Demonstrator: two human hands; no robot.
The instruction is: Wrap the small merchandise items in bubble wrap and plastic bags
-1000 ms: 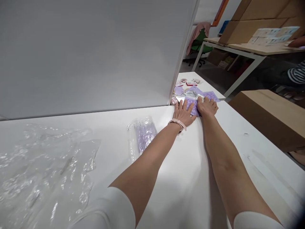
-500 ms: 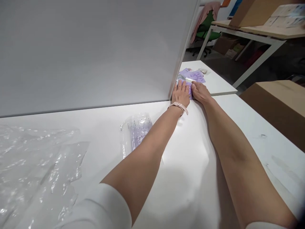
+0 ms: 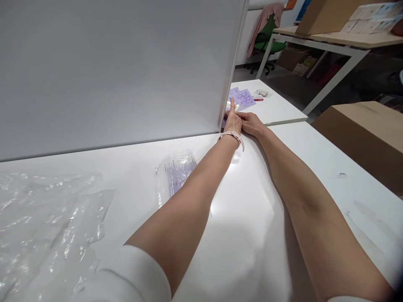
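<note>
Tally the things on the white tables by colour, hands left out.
Purple flat packets: 2 in plain sight
Purple item in a clear air-column sleeve: 1
Clear crumpled plastic wrap: 1 heap
Small red-and-white item: 1
Total: 5

**Materials and Finishes on the Counter**

The counter (image 3: 252, 235) is seen to be smooth and white, with a soft sheen where light is reflected. Crinkled clear plastic film (image 3: 47, 222), glossy and wrinkled, is spread at the near left. A transparent plastic air-cushion sleeve (image 3: 174, 174) is shown glossy over purple contents. The purple packets (image 3: 244, 99) look like printed paper or foil; which cannot be told. A matt grey partition panel (image 3: 110, 71) is seen behind. Matt brown cardboard (image 3: 368, 134) is visible at right.
</note>
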